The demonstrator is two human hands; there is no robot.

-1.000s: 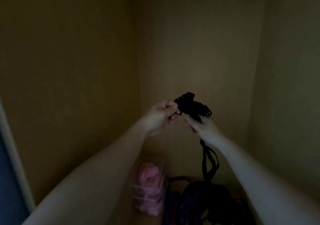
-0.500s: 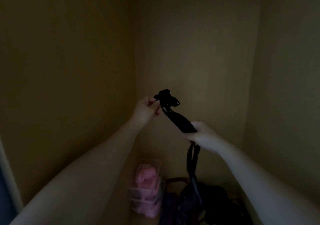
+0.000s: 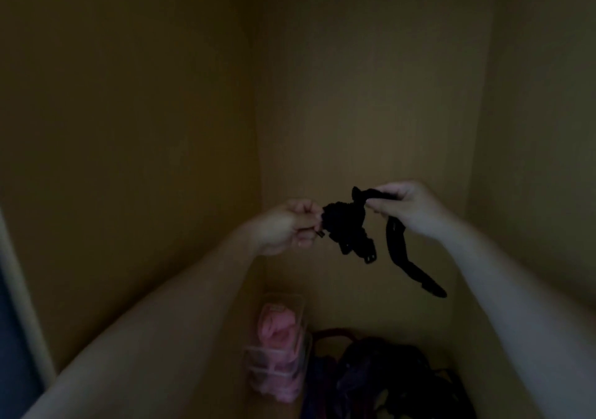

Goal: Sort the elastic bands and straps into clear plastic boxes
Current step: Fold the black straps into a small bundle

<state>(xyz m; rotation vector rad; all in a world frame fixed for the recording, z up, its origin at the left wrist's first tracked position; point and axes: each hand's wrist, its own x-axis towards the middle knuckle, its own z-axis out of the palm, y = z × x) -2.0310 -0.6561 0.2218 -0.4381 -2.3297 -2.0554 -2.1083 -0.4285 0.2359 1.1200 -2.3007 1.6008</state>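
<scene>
Strap [image 3: 346, 225] crosswise, loose end down-right

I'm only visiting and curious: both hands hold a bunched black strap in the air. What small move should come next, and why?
Probably draw the hands slightly apart to loosen the clump. The left hand pinches one side of the bunched black strap, the right hand grips the other, and a loose tail hangs below: it looks too tangled to box.

2 hands [image 3: 283, 225] [image 3: 406, 205] pinching black strap [image 3: 346, 222], dim closet
</scene>
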